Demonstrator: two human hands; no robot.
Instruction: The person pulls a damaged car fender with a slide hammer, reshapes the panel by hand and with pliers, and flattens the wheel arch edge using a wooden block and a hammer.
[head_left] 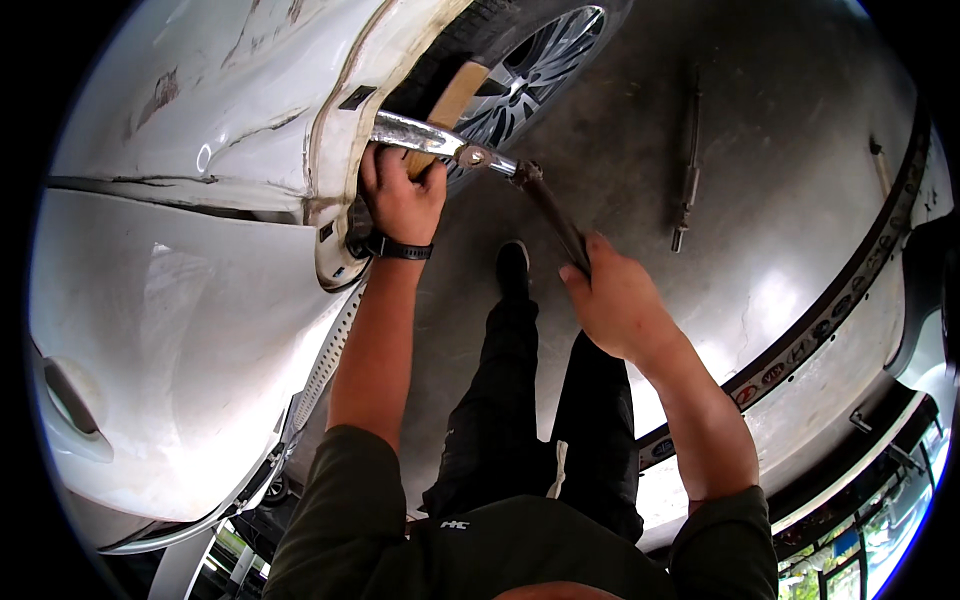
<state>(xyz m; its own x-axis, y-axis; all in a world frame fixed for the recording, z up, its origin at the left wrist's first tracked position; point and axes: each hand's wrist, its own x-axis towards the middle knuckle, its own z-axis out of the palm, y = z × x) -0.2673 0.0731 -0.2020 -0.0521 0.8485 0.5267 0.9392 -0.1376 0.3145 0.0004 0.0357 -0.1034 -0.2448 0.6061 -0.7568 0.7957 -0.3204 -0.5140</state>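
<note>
A jointed metal bar (420, 132) reaches into the wheel arch of a white car body (190, 290); its outer half is a dark rod beyond a pivot. My right hand (615, 295) is wrapped round the lower end of that rod. Just under the chrome part, my left hand (402, 200) is closed at the arch edge, on the lower end of a flat wooden strip (458, 95). The strip slants behind the bar, in front of the tyre. The bar's inner end is hidden behind the arch.
A spoked wheel (518, 90) stands beyond the arch. On the concrete floor lies a long metal rod (688, 190), with another rod (880, 165) farther right. A curved dark band with round emblems (772, 372) crosses the right side. Scratches and dents mark the car panels.
</note>
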